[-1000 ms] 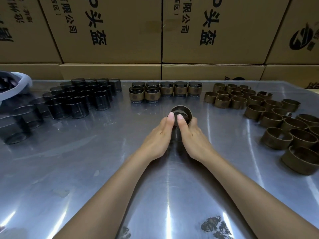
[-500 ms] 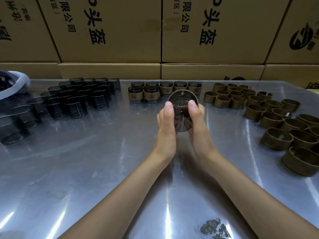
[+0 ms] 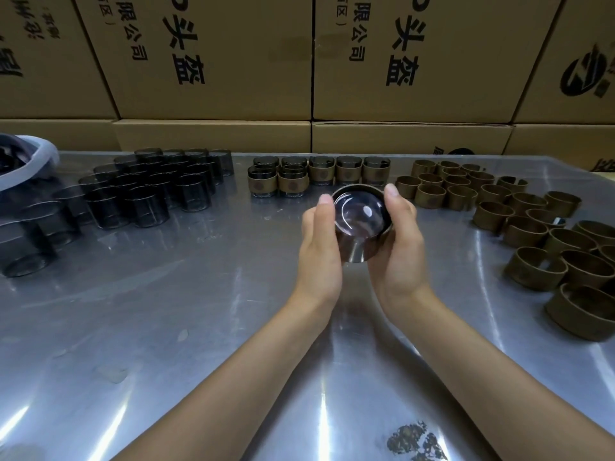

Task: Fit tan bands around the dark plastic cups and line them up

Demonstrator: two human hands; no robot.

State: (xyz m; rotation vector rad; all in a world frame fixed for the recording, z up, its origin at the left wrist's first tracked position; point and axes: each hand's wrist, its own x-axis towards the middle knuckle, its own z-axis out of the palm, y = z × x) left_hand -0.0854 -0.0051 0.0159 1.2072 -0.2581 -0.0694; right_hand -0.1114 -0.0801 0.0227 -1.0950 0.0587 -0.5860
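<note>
Dark cup [image 3: 361,219] (one) held between two hands [image 3: 357,247]; seven banded cups [image 3: 319,176].

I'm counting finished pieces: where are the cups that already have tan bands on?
In the head view, the banded cups stand at the table's far edge, centre, before the cardboard boxes, with the bare dark cups on their left and the loose tan bands on their right.

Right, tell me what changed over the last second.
The cup came up off the table and tipped its mouth toward the camera. Both hands, left and right, shifted from fingertips on its rim to a grip on its sides. The banded row, bare cups and loose bands stayed put.
</note>
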